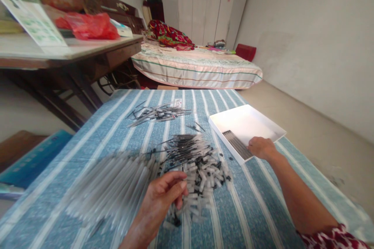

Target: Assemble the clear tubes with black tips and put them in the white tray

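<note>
My right hand (262, 148) reaches over the near wall of a shallow white box (257, 118). Its fingers are closed at the right edge of a row of dark-cored pens (235, 144), pinching what looks like the outermost one; the fingertips are partly hidden. Over the table, my left hand (168, 192) hovers with loosely curled fingers, thumb and fingertips slightly apart and nothing visible between them. It is nearest to a heap of small translucent and black pen caps (206, 181). To its left lies a pile of clear pen barrels (113, 184), blurred.
Behind the caps lie dark pen refills (184, 148), with another pile of thin refills (160, 113) farther back. A striped blue cloth (102, 124) covers the table. A wooden desk (96, 54) with a red plastic bag (90, 26) stands left, a bed (198, 66) beyond.
</note>
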Tool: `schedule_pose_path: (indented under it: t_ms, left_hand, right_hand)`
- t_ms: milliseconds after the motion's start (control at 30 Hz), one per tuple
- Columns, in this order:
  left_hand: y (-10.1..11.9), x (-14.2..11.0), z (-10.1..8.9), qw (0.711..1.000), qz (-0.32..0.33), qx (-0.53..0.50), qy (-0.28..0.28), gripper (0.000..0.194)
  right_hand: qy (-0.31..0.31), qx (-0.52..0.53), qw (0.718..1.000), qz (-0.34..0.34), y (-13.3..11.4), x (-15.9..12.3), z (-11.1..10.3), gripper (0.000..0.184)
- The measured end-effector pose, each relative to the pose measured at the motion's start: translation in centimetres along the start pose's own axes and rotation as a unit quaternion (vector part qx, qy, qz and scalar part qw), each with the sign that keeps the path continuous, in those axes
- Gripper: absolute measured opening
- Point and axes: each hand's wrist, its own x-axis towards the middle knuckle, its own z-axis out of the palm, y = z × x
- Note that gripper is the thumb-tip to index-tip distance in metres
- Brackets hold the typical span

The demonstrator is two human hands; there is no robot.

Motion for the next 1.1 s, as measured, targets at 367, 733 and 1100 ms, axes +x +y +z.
schedule_pose_path:
  t_ms: [367, 733, 1100]
  left_hand:
    - [-0.6, 0.3, -0.1, 1.0, 0.009, 0.007, -0.012, 0.023]
    - [-0.5, 0.3, 0.1, 1.0, 0.014, 0.005, 0.008, 0.023]
    - [0.0, 0.5, -0.4, 0.993, 0.047, 0.02, 0.104, 0.022]
  right_hand:
    - [0.016, 0.01, 1.0, 0.003, -0.1, -0.1, 1.0, 0.033]
    - [0.071, 0.028, 0.997, 0.011, -0.4, -1.0, 0.5, 0.036]
    - [0.265, 0.199, 0.913, -0.239, -6.2, -5.5, 1.1, 0.026]
